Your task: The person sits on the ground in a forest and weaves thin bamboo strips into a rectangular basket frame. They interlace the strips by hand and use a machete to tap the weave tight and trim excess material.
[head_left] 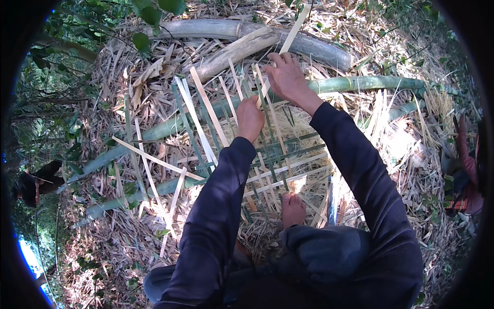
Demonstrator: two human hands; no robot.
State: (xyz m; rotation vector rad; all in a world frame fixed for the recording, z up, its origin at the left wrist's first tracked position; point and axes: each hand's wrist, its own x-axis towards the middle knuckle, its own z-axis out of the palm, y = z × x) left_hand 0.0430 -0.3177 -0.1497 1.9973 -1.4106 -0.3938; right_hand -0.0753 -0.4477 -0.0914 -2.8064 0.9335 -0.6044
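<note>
A long pale bamboo strip (295, 30) slants up and away from my hands, towards the far bamboo poles. My left hand (250, 119) is closed around its nearer end. Farther along, my right hand (289, 77) grips the same strip, its fingers bent over it and its palm hidden. Beneath and in front of my hands lies an open lattice of crossed green and pale bamboo strips (278, 170), partly woven. My bare foot (293, 210) rests on its near part. Loose ends of several strips stick out past the far side, over a green bamboo pole (360, 83).
Thick grey bamboo pieces (206, 29) lie at the far side. Another green pole (110, 203) runs to the left, with loose strips (149, 157) across it. Dry leaves cover the ground. At the right edge, part of another person (468, 165) shows. Green plants grow at the left.
</note>
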